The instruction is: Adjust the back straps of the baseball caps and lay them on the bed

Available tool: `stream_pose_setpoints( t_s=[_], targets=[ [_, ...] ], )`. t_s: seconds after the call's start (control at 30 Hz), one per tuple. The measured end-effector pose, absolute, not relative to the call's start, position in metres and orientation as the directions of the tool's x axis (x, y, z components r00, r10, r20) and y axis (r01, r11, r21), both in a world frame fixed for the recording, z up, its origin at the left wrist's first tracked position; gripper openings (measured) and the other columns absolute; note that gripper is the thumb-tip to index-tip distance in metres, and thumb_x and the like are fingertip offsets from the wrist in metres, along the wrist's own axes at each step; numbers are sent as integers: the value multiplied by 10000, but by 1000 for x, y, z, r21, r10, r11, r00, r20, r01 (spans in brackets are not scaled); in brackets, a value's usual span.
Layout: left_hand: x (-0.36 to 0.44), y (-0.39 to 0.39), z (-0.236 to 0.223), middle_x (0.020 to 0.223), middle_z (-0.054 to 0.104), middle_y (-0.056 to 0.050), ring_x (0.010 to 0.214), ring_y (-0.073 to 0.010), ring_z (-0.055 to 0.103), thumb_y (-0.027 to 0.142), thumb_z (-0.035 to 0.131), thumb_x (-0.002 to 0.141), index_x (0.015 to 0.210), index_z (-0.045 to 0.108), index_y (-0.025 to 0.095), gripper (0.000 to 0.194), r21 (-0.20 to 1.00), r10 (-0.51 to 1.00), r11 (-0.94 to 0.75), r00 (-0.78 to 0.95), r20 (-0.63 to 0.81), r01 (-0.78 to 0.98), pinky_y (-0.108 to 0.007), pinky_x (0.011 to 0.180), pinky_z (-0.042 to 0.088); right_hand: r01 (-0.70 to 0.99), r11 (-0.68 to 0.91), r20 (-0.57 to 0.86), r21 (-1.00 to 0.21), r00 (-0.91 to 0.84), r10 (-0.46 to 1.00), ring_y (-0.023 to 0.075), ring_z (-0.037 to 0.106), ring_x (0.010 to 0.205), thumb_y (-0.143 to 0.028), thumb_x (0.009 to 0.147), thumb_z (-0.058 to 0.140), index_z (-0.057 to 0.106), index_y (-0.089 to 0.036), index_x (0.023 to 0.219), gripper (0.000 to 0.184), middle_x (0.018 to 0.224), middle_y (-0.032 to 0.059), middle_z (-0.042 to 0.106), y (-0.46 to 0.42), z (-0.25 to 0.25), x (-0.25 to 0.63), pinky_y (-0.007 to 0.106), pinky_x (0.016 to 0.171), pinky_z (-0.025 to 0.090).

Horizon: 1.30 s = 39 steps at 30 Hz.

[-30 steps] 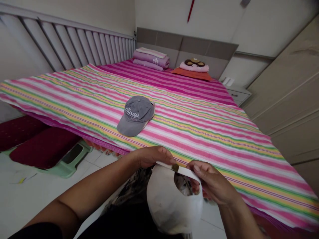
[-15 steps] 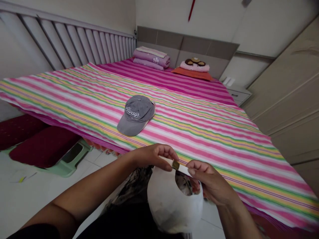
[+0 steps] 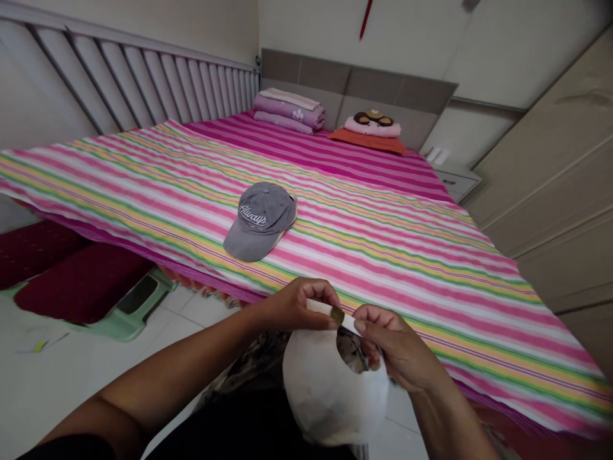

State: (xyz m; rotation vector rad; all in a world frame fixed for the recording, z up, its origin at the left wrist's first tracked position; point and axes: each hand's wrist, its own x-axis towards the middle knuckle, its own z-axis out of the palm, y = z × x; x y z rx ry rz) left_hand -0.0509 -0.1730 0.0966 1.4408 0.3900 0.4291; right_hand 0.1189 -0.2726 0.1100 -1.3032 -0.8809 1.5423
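Observation:
I hold a white cap point(image 3: 320, 390) in front of me, its back opening turned up. My left hand point(image 3: 294, 305) pinches the white back strap point(image 3: 320, 308) just left of its small brass buckle point(image 3: 337, 315). My right hand point(image 3: 400, 348) pinches the strap's other end right of the buckle, fingers curled round the cap's rim. A grey cap point(image 3: 260, 220) with white "Always" lettering lies on the striped bedspread point(image 3: 383, 255), beyond both hands and apart from them.
The bed fills the middle, with folded purple bedding point(image 3: 289, 112) and an orange and pink pillow stack point(image 3: 372, 132) at the headboard. A green stool with dark red cushions point(image 3: 83, 287) stands on the floor left. A nightstand point(image 3: 454, 180) and wardrobe doors point(image 3: 555, 191) are right.
Both hands have drawn closer together along the strap, so less strap shows between them. The white cap has risen slightly. The grey cap has not moved.

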Motion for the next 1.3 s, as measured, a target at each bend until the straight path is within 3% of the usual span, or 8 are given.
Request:
stream_pose_setpoints(
  t_s=[0.33, 0.6, 0.8, 1.0, 1.3],
  targets=[
    [-51, -168, 97, 753, 611, -33, 745, -139, 553, 263, 745, 561, 818, 669, 122, 302, 993, 543, -112, 835, 89, -33, -242, 683, 429, -167, -344, -342, -924, -43, 939, 40, 313, 316, -366, 659, 681, 547, -157, 602, 255, 360, -76, 426, -272, 111, 119, 186, 351, 229],
    [-50, -172, 97, 724, 594, -13, 652, -103, 528, 276, 738, 569, 845, 654, 125, 326, 1000, 537, 12, 843, -3, -5, -214, 605, 413, -125, -349, -349, -929, -20, 937, 30, 268, 312, -389, 643, 688, 603, -146, 660, 259, 363, -83, 412, -271, 110, 116, 185, 335, 191],
    [-52, -172, 98, 746, 600, -21, 683, -105, 528, 263, 725, 589, 824, 641, 120, 288, 998, 533, -44, 844, 67, -51, -221, 640, 412, -152, -350, -351, -924, -18, 936, 27, 253, 309, -389, 631, 695, 605, -144, 654, 262, 350, -90, 394, -269, 113, 113, 180, 328, 176],
    [-52, -172, 96, 760, 595, -16, 687, -100, 526, 244, 735, 576, 819, 631, 125, 290, 997, 516, 49, 856, 32, -67, -220, 645, 413, -168, -344, -347, -924, -11, 938, 29, 256, 309, -367, 638, 695, 605, -142, 638, 243, 351, -82, 408, -269, 114, 110, 183, 322, 167],
    [-53, -174, 101, 729, 564, -2, 631, -72, 486, 240, 712, 605, 820, 600, 114, 274, 999, 499, 28, 867, 1, -17, -188, 588, 388, -145, -342, -344, -928, -11, 939, 30, 266, 302, -369, 646, 681, 597, -148, 626, 237, 350, -84, 405, -268, 113, 109, 182, 318, 182]
  ],
)
